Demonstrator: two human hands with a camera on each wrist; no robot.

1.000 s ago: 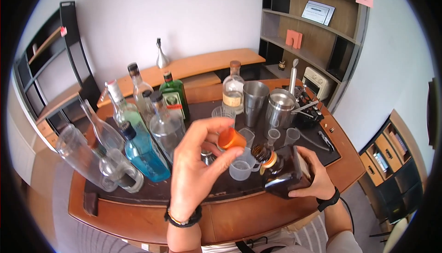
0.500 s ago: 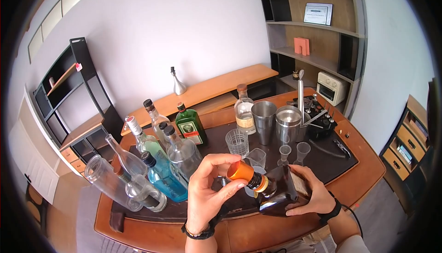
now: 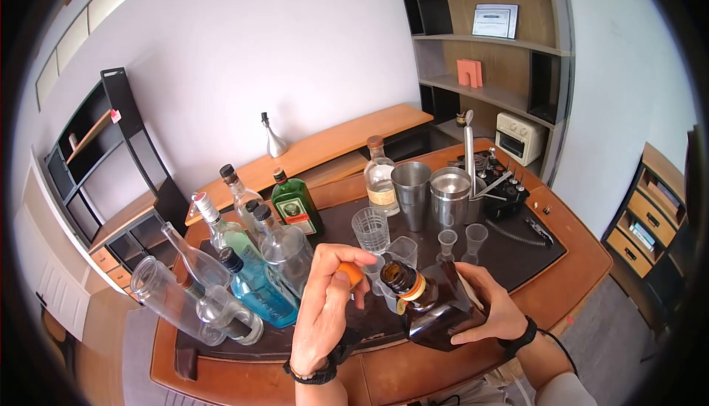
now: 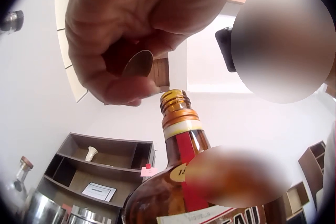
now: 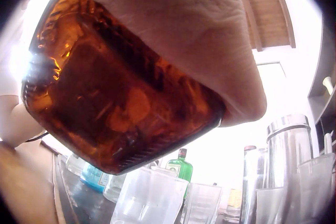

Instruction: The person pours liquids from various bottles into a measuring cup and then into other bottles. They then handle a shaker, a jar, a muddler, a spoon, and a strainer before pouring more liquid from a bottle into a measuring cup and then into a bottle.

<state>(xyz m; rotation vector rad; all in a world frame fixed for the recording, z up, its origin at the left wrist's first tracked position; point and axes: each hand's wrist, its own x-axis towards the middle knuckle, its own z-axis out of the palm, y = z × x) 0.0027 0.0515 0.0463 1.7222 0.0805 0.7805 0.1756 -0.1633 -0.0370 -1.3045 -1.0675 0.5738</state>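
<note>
My right hand (image 3: 491, 306) grips a dark amber glass bottle (image 3: 436, 321) round its body, tilted with the neck toward the left. The bottle's threaded mouth (image 4: 175, 98) is uncapped, with orange and white bands below it in the left wrist view. Just left of the mouth, my left hand (image 3: 323, 314) pinches an orange screw cap (image 3: 352, 273), mostly covered by the curled fingers. In the right wrist view the bottle's square base (image 5: 115, 92) faces the camera. A clear plastic measuring cup (image 3: 389, 299) stands behind the bottle neck, partly hidden.
Several bottles crowd the left, among them a blue one (image 3: 262, 291) and a green one (image 3: 297, 206). Behind my hands stand a cut-glass tumbler (image 3: 371, 230), a steel shaker tin (image 3: 411, 195) and small clear cups (image 3: 476, 237). A black tool stand (image 3: 506, 188) sits back right on the desk (image 3: 473, 362).
Half a second ago the orange cap was at the bottle's mouth; now it is apart from it, to the left and turned within my left fingers. The head view has also shifted.
</note>
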